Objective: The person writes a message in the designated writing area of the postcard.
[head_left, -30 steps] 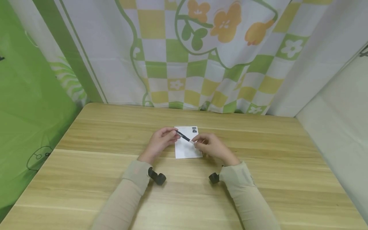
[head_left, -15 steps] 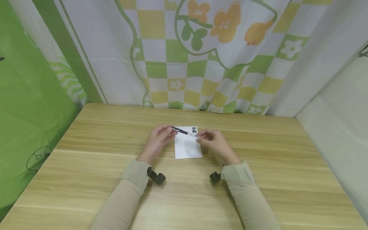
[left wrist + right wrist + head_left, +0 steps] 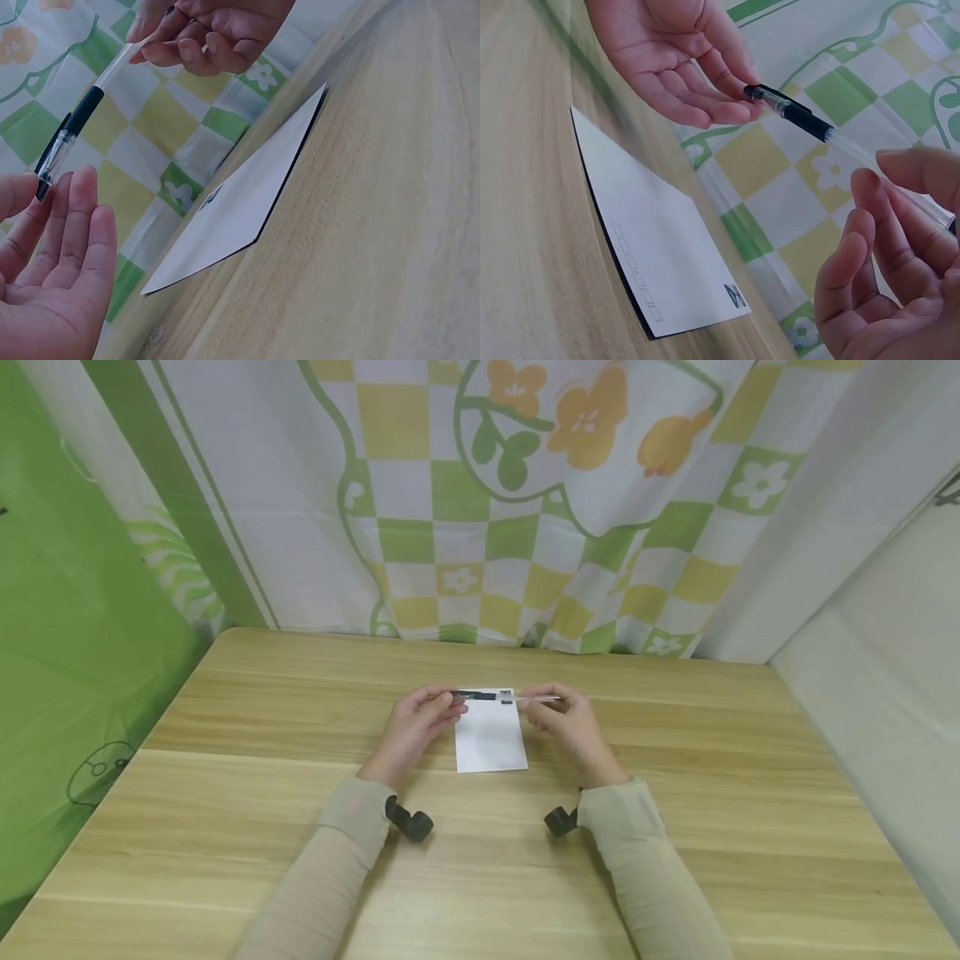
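Note:
Above the far end of a white card (image 3: 491, 739), a slim pen (image 3: 483, 696) is held nearly level between both hands. My left hand (image 3: 420, 722) pinches its black clip end between thumb and finger, the other fingers relaxed. On the clear barrel (image 3: 847, 146), the thumb and fingertips of my right hand (image 3: 562, 718) pinch from the other side, and the pen's far end (image 3: 950, 223) sticks out past them. The card lies flat on the table, with a dark printed mark (image 3: 736, 295) in one corner and a row of small boxes (image 3: 636, 271) along an edge.
The wooden table (image 3: 480, 877) spreads around the card. Behind it hangs a curtain (image 3: 465, 543) with checks and flowers. Green cloth (image 3: 97, 610) stands at the left, a pale wall (image 3: 877, 610) at the right. Black wrist cameras (image 3: 416, 825) sit at both cuffs.
The pen has turned from slanting down toward the right to nearly level. My right hand has moved up and slightly right, and its fingers now sit farther along the barrel.

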### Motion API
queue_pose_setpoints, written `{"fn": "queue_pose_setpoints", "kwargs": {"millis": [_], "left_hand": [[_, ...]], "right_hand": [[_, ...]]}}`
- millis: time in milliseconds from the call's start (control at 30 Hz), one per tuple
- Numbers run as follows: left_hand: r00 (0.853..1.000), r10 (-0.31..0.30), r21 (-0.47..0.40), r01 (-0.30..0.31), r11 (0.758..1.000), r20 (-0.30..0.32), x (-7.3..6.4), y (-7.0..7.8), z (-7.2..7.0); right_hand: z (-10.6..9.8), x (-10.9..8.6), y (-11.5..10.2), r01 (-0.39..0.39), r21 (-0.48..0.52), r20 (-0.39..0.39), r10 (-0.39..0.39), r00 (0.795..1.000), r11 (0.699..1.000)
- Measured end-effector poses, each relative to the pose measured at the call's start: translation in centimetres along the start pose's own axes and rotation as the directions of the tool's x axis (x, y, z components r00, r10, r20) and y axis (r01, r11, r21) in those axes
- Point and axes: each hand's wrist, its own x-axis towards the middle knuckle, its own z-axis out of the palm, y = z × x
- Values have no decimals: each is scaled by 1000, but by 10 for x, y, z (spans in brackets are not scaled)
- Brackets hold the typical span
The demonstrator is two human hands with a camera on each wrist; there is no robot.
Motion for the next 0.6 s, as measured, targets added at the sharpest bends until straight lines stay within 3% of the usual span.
{"fn": "queue_pose_setpoints", "kwargs": {"millis": [100,267,433,600], "left_hand": [[1000,-3,7,3,1000,22,-1,1,1],[999,-2,7,2,1000,50,-1,1,1],[998,-1,23,0,1000,68,-1,0,1],[994,1,58,-7,998,109,0,-1,1]], "right_hand": [[1,0,0,0,104,2,0,1000,995],[6,-1,0,36,275,7,-40,999,961],[13,-3,1,73,301,-8,-74,997,951],[19,-4,3,97,261,-20,-95,995,961]]}}
